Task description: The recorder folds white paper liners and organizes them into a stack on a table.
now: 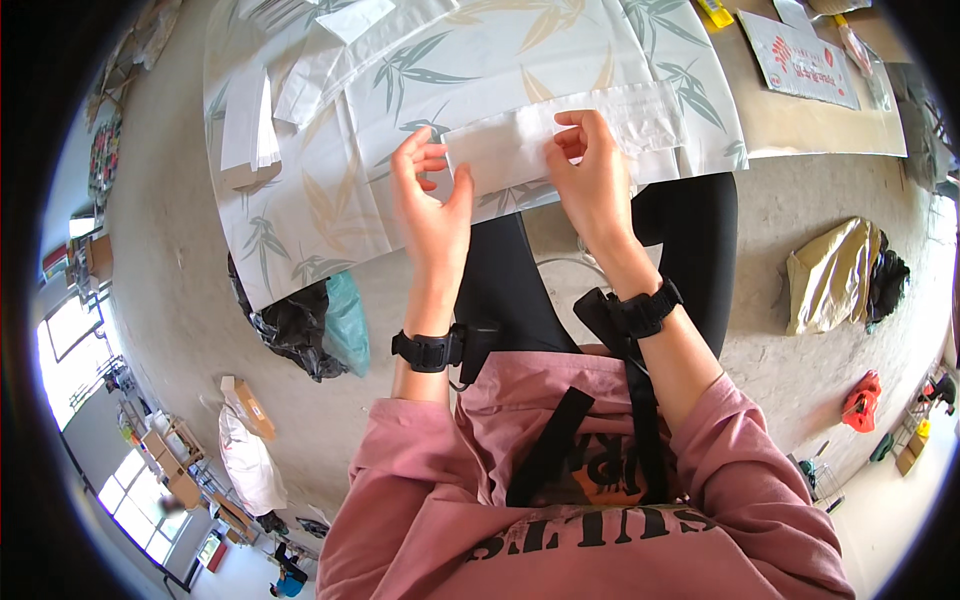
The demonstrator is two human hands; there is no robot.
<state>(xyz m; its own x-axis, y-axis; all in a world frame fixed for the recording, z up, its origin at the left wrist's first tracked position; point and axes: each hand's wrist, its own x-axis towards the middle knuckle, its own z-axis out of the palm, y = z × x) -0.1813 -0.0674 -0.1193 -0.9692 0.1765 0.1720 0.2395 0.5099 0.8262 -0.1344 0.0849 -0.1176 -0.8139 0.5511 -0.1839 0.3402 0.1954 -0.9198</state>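
Flat near the front edge of the table lies a long clear plastic sleeve [650,115] with a white paper strip [495,155] in it. My left hand [432,195] hovers beside the sleeve's left end, its fingers curved and the thumb held apart, with nothing in it. Over the sleeve's middle is my right hand [592,175], fingers bent and thumb spread from the index finger. Nothing shows in its grasp; whether it touches the plastic I cannot tell. To the left sit a stack of white paper strips [245,120] and clear plastic sleeves [312,85].
A leaf-patterned cover [330,190] spreads over the table. Brown cardboard [830,135] at the right carries a silver printed packet [800,60] and a yellow item [716,12]. Black and teal bags [345,325] lie on the floor at left, a tan bag [835,275] at right.
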